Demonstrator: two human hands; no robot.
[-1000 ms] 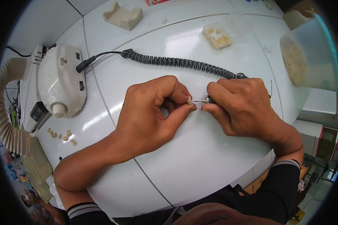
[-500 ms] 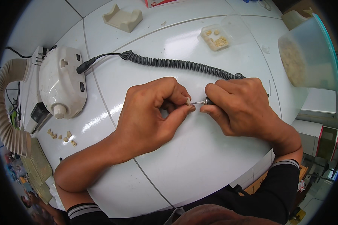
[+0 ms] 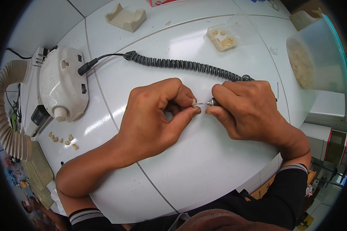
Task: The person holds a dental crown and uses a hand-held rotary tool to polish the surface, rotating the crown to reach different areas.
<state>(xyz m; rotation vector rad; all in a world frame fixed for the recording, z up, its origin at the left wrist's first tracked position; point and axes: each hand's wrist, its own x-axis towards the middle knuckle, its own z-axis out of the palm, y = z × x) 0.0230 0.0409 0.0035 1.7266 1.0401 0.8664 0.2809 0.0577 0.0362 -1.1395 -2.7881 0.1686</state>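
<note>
Between the thumb and fingertips of my left hand (image 3: 152,117) is a small cream-coloured artificial tooth (image 3: 194,103), mostly covered by the fingers. My right hand (image 3: 252,111) is closed round a black rotary handpiece (image 3: 214,102) with a metal collar. Its thin metal bur (image 3: 201,103) points left, with the tip at the tooth; I cannot tell whether they touch. A black coiled cord (image 3: 185,65) runs from behind my right hand to the white control unit (image 3: 64,82) at the left.
Several cream pieces (image 3: 67,142) lie by my left forearm. Farther back are a beige handpiece rest (image 3: 126,20) and a small clear-lidded box (image 3: 219,41) with cream pieces. A clear tub (image 3: 316,57) stands at the right; a ribbed beige hose (image 3: 5,104) curves along the left.
The handpiece and my right hand have shifted very slightly, with the bur a little higher against the tooth. My left hand keeps its grip and place.
</note>
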